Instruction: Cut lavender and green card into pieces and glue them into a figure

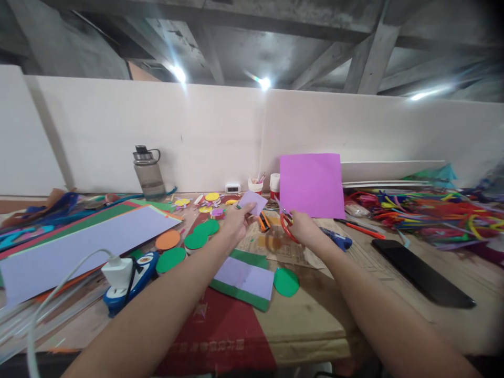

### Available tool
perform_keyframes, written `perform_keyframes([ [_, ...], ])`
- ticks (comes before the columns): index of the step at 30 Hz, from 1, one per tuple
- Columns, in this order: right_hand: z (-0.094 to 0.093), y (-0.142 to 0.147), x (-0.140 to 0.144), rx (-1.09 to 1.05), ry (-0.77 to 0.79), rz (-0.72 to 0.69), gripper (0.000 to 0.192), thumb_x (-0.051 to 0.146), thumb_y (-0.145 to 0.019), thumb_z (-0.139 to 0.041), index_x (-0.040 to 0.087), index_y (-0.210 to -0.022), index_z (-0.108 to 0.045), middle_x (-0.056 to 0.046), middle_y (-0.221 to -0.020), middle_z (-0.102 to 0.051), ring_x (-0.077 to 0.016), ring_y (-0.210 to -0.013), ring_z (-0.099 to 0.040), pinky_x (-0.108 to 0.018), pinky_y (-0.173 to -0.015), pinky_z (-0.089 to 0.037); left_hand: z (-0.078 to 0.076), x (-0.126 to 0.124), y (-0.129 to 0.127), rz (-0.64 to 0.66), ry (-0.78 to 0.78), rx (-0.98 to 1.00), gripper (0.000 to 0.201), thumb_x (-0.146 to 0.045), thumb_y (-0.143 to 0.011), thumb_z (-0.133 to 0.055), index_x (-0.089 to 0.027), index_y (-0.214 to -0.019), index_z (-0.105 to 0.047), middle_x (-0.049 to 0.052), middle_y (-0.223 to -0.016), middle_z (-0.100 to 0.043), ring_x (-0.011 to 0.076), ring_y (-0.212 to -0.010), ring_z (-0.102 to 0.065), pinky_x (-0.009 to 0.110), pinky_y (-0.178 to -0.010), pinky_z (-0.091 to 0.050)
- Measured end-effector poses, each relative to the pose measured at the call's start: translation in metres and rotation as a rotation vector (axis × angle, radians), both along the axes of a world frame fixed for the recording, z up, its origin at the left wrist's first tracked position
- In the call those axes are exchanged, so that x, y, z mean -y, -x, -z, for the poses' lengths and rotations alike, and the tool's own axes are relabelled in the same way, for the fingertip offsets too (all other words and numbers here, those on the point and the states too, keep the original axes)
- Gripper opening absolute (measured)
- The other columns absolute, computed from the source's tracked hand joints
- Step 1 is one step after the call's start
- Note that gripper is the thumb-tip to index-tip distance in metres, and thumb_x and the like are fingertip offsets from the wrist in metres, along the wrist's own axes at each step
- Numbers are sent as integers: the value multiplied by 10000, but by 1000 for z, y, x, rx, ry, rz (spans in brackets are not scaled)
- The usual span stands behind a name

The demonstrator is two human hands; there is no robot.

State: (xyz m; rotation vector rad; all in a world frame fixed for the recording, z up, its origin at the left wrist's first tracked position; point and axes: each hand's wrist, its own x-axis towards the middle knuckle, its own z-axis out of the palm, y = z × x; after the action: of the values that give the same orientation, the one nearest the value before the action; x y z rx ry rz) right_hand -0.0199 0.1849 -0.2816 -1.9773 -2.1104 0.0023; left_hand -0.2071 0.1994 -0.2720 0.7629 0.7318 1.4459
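Observation:
My left hand [237,220] pinches a small lavender paper piece [255,203] and holds it up over the table. A little to the right, my right hand [302,229] is closed on scissors with red-orange handles [286,226]; part of them is hidden by the fingers. The scissors and the paper are apart. Below both hands lie a lavender strip [246,278] on green pieces and a green paper circle [286,282]. Left of my left hand are several green circles [196,240] and an orange circle [167,240]. An orange-and-black cutter [263,222] lies between the hands.
A purple sheet [311,185] stands against the white wall. Large coloured sheets [90,241] and a blue power strip [134,283] are on the left, a water bottle [148,176] behind. At right lie a black phone [421,270], a blue tool [336,239] and colourful pipe cleaners [417,212].

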Motion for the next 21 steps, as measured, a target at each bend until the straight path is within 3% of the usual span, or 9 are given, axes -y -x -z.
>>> perform_keyframes([
  [2,-3,-1,3,-178,-40,-24,383,239,-881,-488,128,-1242,-548,-124,-895,-702,-185,-715,-674,-256,-622,-495,-3,-1,2,-28,0,25,293,-81,-617,-809,-146,-801,-589,-20,-680,-664,64,-486,-582,137,-396,-452],
  [4,-5,2,8,-518,-54,-116,416,284,-901,-434,146,-1292,-474,-71,-858,-683,-155,-625,-650,-247,-568,-500,-7,-1,4,-52,15,60,282,-59,-627,-786,-144,-812,-592,-16,-685,-664,66,-490,-585,137,-397,-456],
  [7,-6,11,16,-916,-67,-301,482,319,-873,-445,186,-1334,-394,-46,-878,-665,-165,-701,-663,-265,-620,-539,-12,-2,6,-72,5,121,233,-45,-660,-741,-146,-798,-583,-21,-678,-656,63,-484,-578,149,-419,-484],
  [12,-7,24,27,-913,-104,-475,662,213,-775,-527,246,-1409,-339,-83,-1110,-640,-196,-972,-632,-322,-838,-533,-19,1,6,-77,-36,179,249,-46,-676,-722,-159,-863,-602,-21,-714,-674,80,-520,-602,179,-455,-503],
  [14,-7,28,30,-950,-79,-501,642,225,-773,-536,238,-1390,-361,-86,-1121,-627,-190,-955,-630,-329,-840,-531,-21,3,6,-73,-57,198,252,-42,-685,-713,-159,-879,-603,-9,-745,-687,89,-555,-622,186,-482,-508],
  [18,-7,35,34,-1044,14,-431,588,349,-804,-574,209,-1340,-377,-38,-939,-626,-168,-731,-616,-315,-681,-534,-21,3,4,-78,-95,253,227,-17,-713,-675,-156,-868,-583,-4,-767,-694,100,-620,-651,202,-560,-530],
  [21,-6,37,37,-1001,-22,-457,528,440,-833,-585,213,-1284,-432,-42,-969,-616,-184,-812,-605,-330,-744,-524,-21,3,3,-76,-125,265,216,-27,-720,-684,-153,-865,-585,-2,-776,-695,109,-648,-659,215,-590,-537],
])
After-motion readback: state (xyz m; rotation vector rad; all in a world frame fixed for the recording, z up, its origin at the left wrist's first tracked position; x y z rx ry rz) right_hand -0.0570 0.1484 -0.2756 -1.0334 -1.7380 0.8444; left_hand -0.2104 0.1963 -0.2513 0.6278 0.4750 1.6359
